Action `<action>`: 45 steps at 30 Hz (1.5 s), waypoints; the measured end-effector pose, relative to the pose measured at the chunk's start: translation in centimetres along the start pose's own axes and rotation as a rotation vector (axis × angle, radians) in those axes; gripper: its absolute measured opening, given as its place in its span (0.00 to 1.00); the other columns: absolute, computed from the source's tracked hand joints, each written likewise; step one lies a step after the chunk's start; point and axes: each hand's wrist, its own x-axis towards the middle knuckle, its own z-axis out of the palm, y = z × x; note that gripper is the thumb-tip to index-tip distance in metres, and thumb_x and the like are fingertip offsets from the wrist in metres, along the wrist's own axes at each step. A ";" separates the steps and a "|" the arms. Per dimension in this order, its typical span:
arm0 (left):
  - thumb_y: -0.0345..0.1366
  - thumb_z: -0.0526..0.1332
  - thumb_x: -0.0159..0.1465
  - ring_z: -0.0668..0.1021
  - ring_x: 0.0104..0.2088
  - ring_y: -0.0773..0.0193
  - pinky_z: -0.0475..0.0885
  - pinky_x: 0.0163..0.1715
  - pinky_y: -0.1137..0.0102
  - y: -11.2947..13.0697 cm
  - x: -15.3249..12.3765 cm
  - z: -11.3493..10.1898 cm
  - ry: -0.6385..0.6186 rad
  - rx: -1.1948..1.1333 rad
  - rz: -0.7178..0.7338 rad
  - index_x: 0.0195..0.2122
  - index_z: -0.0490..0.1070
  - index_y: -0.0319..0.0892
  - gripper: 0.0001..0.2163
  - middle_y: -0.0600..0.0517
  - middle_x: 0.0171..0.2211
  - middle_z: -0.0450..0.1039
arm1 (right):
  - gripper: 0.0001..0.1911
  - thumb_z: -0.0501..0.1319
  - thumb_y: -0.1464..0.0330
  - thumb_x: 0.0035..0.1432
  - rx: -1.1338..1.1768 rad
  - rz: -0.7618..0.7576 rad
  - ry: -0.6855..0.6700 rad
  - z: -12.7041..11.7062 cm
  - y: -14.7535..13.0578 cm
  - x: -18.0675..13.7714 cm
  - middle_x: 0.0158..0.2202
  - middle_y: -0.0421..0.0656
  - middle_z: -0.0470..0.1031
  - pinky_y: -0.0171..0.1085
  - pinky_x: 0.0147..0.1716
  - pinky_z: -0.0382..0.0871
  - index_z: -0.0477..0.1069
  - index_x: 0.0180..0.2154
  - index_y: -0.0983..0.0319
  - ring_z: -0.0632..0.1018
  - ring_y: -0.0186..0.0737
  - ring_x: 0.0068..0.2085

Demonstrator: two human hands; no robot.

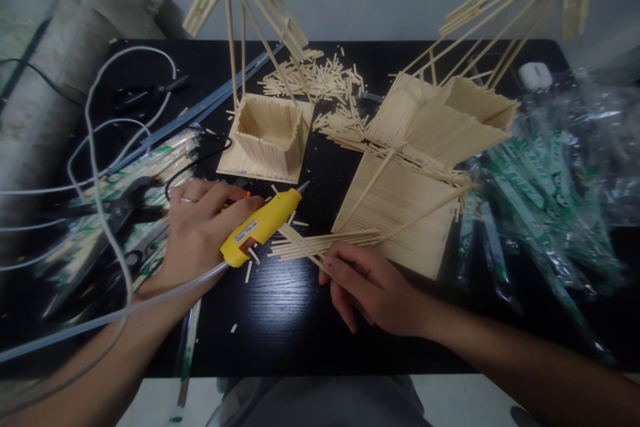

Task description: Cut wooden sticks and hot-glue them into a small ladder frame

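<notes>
My left hand (203,220) is closed around a yellow hot glue gun (267,221), its nozzle pointing up and to the right. A clear glue stick (185,290) trails from the gun's back over my left forearm. Between thumb and fingertips, my right hand (373,287) pinches wooden sticks (303,245) that slant up toward the gun; whether they are joined cannot be made out. Loose wooden sticks (327,242) lie just beyond my right fingers. A flat panel of sticks (410,213) rests behind that hand, with two sticks leaning across it.
An open stick box on a base (270,130), with tall legs above, stands at back left. Another stick structure (440,113) is at back right. Cut pieces (320,77) are piled between them. Wrapped sticks and plastic (545,180), pliers (100,240), cables and a white mouse (535,75) surround this.
</notes>
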 end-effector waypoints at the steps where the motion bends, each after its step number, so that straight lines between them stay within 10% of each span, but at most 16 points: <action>1: 0.37 0.54 0.74 0.77 0.41 0.48 0.65 0.42 0.48 0.0 0.0 0.0 0.001 0.003 0.009 0.48 0.76 0.52 0.11 0.46 0.40 0.81 | 0.19 0.54 0.54 0.75 0.000 0.000 -0.002 0.0 0.0 0.0 0.17 0.32 0.69 0.26 0.15 0.57 0.67 0.37 0.61 0.63 0.27 0.14; 45: 0.36 0.58 0.72 0.77 0.41 0.50 0.63 0.44 0.53 -0.1 0.1 -0.3 0.016 -0.014 -0.042 0.46 0.77 0.53 0.08 0.49 0.40 0.81 | 0.17 0.55 0.57 0.76 0.014 -0.029 -0.013 -0.2 0.2 0.1 0.16 0.32 0.69 0.24 0.14 0.56 0.68 0.37 0.62 0.64 0.25 0.14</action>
